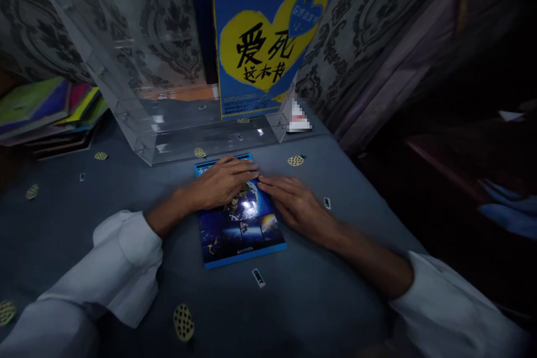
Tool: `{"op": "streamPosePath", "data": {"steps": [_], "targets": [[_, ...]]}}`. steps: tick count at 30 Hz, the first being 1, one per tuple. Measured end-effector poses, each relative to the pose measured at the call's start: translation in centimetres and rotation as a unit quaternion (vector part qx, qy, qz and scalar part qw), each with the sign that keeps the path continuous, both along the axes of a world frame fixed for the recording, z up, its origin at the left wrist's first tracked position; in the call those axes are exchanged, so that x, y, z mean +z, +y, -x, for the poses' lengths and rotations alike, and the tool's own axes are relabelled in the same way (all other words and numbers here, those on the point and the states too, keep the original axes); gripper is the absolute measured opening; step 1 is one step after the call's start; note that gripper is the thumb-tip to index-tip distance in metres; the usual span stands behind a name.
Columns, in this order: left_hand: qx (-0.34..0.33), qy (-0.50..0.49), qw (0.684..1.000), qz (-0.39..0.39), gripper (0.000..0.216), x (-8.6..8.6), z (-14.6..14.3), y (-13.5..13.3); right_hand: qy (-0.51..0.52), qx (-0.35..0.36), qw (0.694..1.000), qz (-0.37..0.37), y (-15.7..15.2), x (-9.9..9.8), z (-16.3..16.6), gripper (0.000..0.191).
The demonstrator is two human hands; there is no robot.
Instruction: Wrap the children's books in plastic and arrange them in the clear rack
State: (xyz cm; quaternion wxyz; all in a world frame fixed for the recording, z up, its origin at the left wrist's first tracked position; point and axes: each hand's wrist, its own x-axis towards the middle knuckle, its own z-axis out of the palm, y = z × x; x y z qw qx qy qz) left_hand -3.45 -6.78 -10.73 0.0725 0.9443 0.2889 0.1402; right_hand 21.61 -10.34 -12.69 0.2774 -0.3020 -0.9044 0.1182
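Observation:
A thin book with a dark blue cover, showing the Earth and small space pictures, lies closed on the table. Across its upper part rests my left hand, palm down with the fingers stretched to the right. My right hand lies along the book's right edge, its fingers straight and their tips near those of my left hand. Just beyond the book stands a clear acrylic rack. In the rack's right side leans a blue book with a yellow heart and large Chinese characters, with other books behind it.
A stack of colourful books lies at the far left. The grey tablecloth carries printed pineapple and label shapes. Behind the rack is a patterned wall. A small white item, partly blurred, sits by the rack's right end; the table edge falls away at right.

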Motion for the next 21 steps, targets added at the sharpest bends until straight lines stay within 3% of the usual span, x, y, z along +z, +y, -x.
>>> {"op": "streamPosePath", "data": {"steps": [7,9,13,21], "targets": [[0.0,-0.005,1.0,-0.001,0.038,0.1,-0.2,-0.3,-0.036,0.026,0.999,-0.004,-0.9,0.8,-0.5,0.04],[0.001,-0.003,1.0,-0.003,0.038,0.1,-0.2,-0.3,-0.071,0.053,0.996,0.023,-1.1,1.3,-1.1,0.054],[0.005,0.007,1.0,-0.001,0.038,0.2,-0.2,-0.4,-0.119,0.097,0.985,0.082,-1.5,1.5,-2.2,0.101],[-0.001,0.011,1.0,-0.011,0.037,0.4,-0.1,0.0,-0.141,0.106,0.981,0.078,-1.6,1.7,-2.3,0.113]]}}
